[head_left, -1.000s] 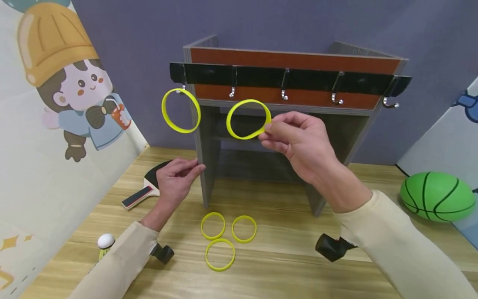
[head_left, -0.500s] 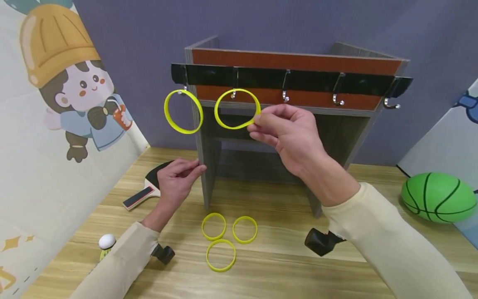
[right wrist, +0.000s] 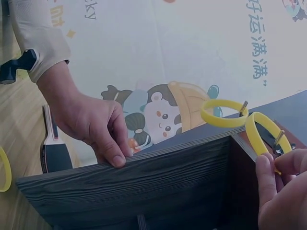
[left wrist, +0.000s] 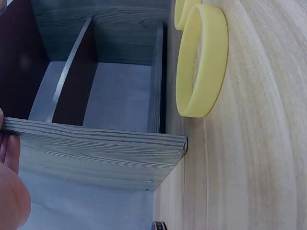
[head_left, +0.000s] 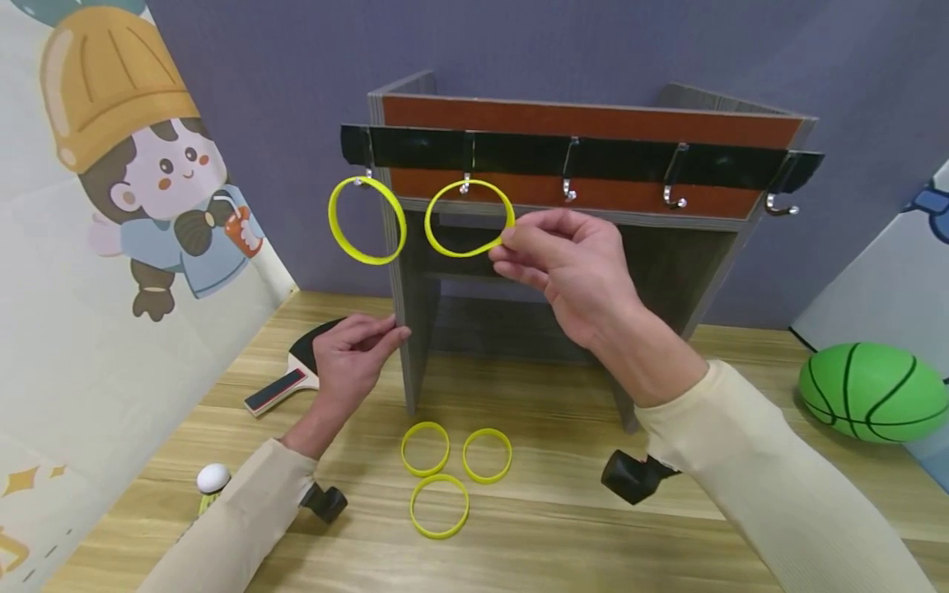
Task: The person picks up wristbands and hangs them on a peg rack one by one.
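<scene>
My right hand (head_left: 574,268) pinches a yellow wristband (head_left: 460,254) between thumb and fingers. The band's upper edge overlaps the second hook from the left (head_left: 465,186) in the head view; in the right wrist view the hook's tip (right wrist: 279,138) shows within the loop. Another yellow wristband (head_left: 368,260) hangs from the leftmost hook. My left hand (head_left: 348,358) grips the front edge of the grey wooden cabinet's left side panel (head_left: 417,354), thumb on one face and fingers on the other. Three more yellow wristbands (head_left: 439,535) lie close together on the table before the cabinet.
A black rail (head_left: 519,153) with several silver hooks runs across the cabinet's red-brown front board (head_left: 615,115). At left lie a table tennis bat (head_left: 278,390) and a shuttlecock (head_left: 212,478) beside the left sleeve. A green ball with black lines (head_left: 871,391) sits at right.
My right hand has carried its wristband left and up to the second hook, then stayed nearly still over the last half second. My left hand keeps its grip on the side panel.
</scene>
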`<action>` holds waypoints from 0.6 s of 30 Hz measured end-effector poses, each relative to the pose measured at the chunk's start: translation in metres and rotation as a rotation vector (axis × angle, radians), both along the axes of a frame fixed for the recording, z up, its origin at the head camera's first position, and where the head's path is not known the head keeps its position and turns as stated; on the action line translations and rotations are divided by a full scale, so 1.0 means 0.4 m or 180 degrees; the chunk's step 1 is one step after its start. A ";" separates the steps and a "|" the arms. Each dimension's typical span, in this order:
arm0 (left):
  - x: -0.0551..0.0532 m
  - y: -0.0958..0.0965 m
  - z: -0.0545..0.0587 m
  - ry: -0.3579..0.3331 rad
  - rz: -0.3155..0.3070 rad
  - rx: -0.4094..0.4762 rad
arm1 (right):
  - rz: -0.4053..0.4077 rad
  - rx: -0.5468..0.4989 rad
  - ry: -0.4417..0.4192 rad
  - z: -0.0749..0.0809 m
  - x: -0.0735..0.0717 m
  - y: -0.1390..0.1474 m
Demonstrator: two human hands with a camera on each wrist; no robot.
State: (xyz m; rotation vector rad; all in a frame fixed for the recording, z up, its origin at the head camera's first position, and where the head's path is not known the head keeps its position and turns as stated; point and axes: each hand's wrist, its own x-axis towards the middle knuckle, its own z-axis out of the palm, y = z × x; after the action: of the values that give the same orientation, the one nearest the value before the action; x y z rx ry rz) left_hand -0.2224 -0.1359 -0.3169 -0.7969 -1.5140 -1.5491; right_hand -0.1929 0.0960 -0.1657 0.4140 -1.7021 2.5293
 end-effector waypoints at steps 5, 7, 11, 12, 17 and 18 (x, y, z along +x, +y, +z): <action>-0.002 -0.002 -0.001 -0.0004 0.0032 -0.0026 | -0.0011 0.0060 -0.0018 -0.005 -0.001 0.000; -0.003 -0.003 -0.002 -0.0008 0.0047 -0.0032 | -0.0012 0.0110 -0.0022 -0.008 -0.001 0.001; -0.003 -0.003 -0.003 -0.0012 0.0086 -0.0048 | -0.0003 0.0263 -0.0008 -0.017 -0.002 0.004; -0.002 -0.003 -0.002 -0.0012 0.0087 -0.0050 | -0.0010 0.0315 0.0000 -0.019 -0.002 0.005; -0.001 -0.002 0.001 -0.0019 0.0074 -0.0037 | -0.0070 0.0526 0.0047 -0.026 -0.006 0.013; -0.001 -0.002 0.001 -0.0017 0.0070 -0.0035 | -0.0071 0.0557 0.0056 -0.028 -0.007 0.016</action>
State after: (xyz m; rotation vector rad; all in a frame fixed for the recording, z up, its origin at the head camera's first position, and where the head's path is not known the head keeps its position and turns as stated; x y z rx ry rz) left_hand -0.2228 -0.1367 -0.3166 -0.7804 -1.5314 -1.5294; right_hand -0.1956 0.1023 -0.1767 0.4236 -1.9177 2.3628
